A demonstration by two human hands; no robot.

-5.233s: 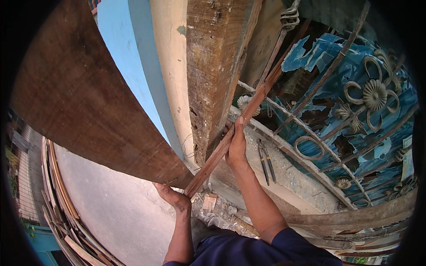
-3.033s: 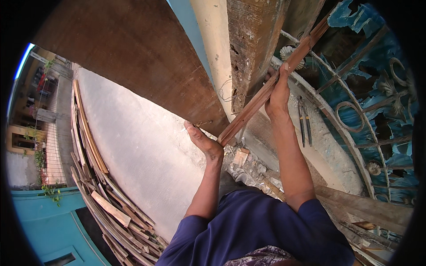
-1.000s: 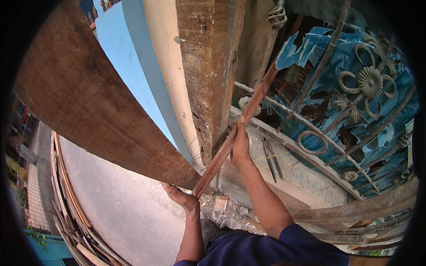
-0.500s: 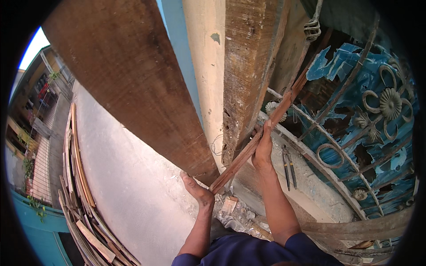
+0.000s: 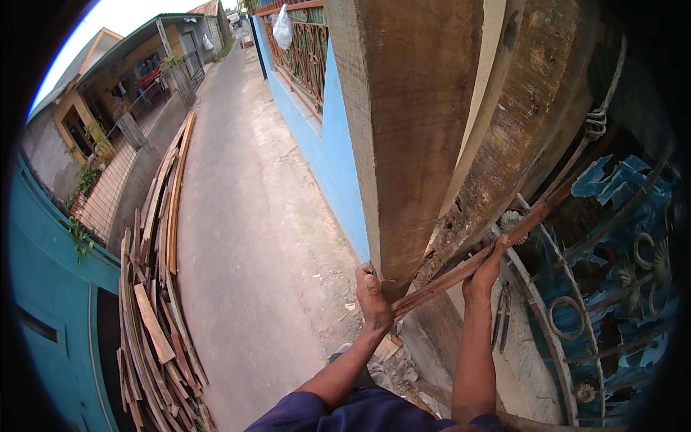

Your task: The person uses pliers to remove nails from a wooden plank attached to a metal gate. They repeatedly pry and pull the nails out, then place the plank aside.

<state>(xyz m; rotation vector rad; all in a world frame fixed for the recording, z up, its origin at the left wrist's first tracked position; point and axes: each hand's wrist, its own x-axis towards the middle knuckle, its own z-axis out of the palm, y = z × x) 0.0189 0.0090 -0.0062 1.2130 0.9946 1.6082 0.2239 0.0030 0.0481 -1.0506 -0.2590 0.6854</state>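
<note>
A wide brown wooden plank [image 5: 425,137] stands on end in front of me. At its lower corner my left hand [image 5: 374,301] is closed, thumb and curled fingers against the edge; part of its grip is hidden. A narrow reddish-brown wooden strip [image 5: 439,282] slants up to the right, its lower end by my left palm. Farther along, my right hand [image 5: 486,272] is wrapped around this strip. The strip's upper part passes over a rusty metal grille [image 5: 529,288]. Behind the plank rises a worn, pitted wooden post [image 5: 518,122].
Pincers [image 5: 502,317] with dark handles lie on the ledge beside my right forearm. Long timber pieces [image 5: 155,309] are piled along the left side of the paved lane [image 5: 245,216]. Rubble [image 5: 389,360] lies near my feet. A blue wall [image 5: 335,165] runs behind the plank.
My view has swung left and up, showing more of the lane. My left hand's fingers now curl at the plank's corner. The right hand keeps its hold on the strip.
</note>
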